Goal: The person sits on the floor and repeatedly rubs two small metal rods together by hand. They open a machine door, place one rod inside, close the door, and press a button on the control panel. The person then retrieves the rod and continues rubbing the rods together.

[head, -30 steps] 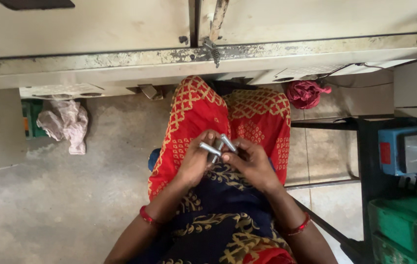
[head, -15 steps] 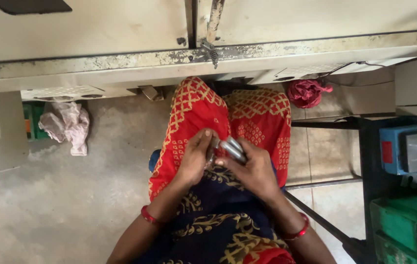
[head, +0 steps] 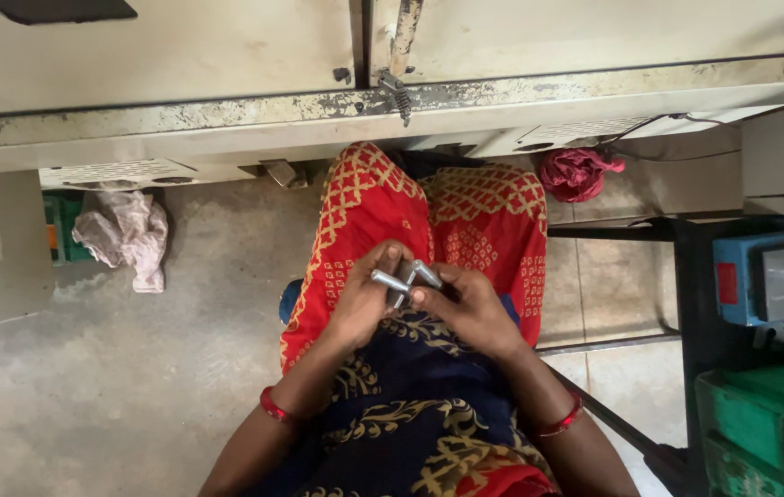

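Two hands [head: 364, 299] [head: 470, 308], two metal pins [head: 392, 281] [head: 427, 272], two red bangles [head: 274, 406] [head: 562, 421].

Between the earlier views and now, you drew your left hand [head: 364, 299] and right hand [head: 466, 308] closer together over your lap. The small metal cylinders [head: 406, 276], which a second ago stood clear above your fingertips as two separate pieces, sank lower into your fingers and were partly covered. Your left thumb curled over the top of them. Your right fingers closed in against the parts from the other side.
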